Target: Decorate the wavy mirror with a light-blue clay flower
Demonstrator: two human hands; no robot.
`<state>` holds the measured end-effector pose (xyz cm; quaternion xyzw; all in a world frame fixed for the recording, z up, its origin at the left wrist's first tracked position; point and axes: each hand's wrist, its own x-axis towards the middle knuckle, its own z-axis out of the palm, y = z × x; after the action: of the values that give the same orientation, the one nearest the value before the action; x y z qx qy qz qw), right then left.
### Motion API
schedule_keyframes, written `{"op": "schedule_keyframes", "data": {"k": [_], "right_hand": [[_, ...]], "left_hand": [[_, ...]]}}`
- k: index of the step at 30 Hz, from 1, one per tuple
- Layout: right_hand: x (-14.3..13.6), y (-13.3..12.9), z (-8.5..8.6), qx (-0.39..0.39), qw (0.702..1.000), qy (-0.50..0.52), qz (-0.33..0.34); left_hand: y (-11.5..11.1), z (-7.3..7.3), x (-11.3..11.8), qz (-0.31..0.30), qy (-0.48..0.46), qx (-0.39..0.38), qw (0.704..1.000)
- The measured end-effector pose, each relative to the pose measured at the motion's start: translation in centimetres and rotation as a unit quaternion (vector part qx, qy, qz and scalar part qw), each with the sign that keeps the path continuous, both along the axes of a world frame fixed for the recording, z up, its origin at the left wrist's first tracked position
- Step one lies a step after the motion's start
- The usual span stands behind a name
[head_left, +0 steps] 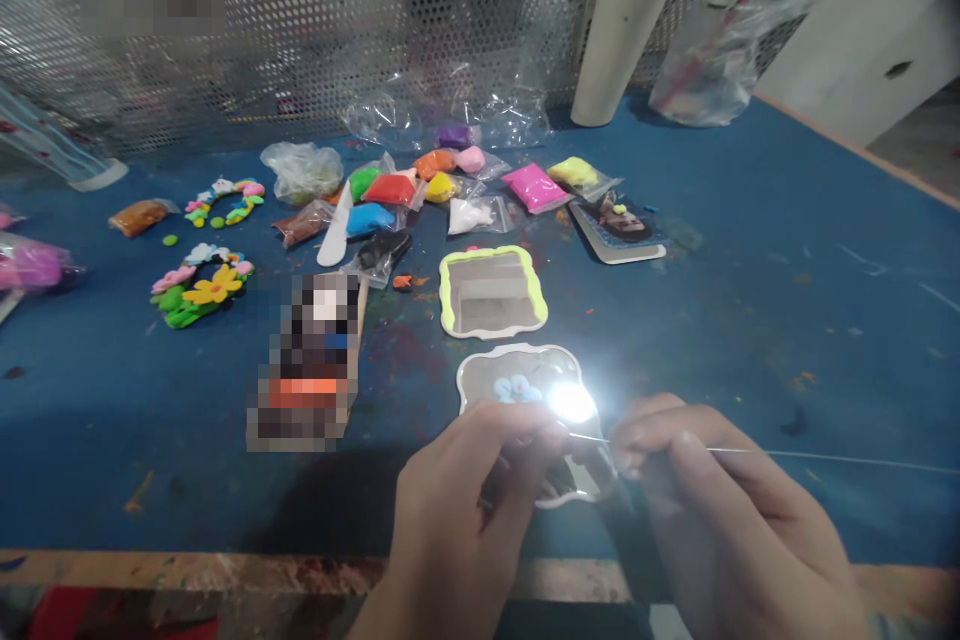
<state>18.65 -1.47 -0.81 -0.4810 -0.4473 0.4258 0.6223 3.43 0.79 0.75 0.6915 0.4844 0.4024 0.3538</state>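
Both hands are over the front of the blue table, pinching a thin pale wire or thread (pixel 825 458) that runs off to the right. My left hand (pixel 480 480) has its fingertips closed on the left end, above a white-framed mirror (pixel 469 370). My right hand (pixel 720 500) is closed on the same strand just right of that mirror. A light blue clay flower (pixel 517 388) sits on the mirror, beside a bright glare. Behind it lies another mirror (pixel 491 305), its frame partly covered in yellow-green clay.
Several bags of coloured clay (pixel 536 188), a white spatula (pixel 335 228) and two clay wreaths (pixel 214 288) lie farther back. A blurred-out phone-like object (pixel 315 360) is at left. A tumbler (pixel 630 20) stands against the perforated metal panel (pixel 300 40).
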Motion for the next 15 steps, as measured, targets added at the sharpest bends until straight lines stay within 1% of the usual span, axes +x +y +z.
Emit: {"op": "schedule_keyframes", "data": {"k": [4,11,15], "right_hand": [[-0.09,0.08,-0.01,-0.003,1.0,0.0,0.0],[0.04,-0.04,0.04,-0.01,1.0,-0.005,0.0],[0.02,0.1,-0.01,-0.008,1.0,-0.007,-0.001]], "left_hand": [[0.06,-0.07,-0.19,-0.012,-0.015,0.0,1.0],[-0.11,0.0,-0.15,0.001,-0.024,-0.013,1.0],[-0.03,-0.17,-0.2,-0.007,-0.032,-0.01,0.999]]}}
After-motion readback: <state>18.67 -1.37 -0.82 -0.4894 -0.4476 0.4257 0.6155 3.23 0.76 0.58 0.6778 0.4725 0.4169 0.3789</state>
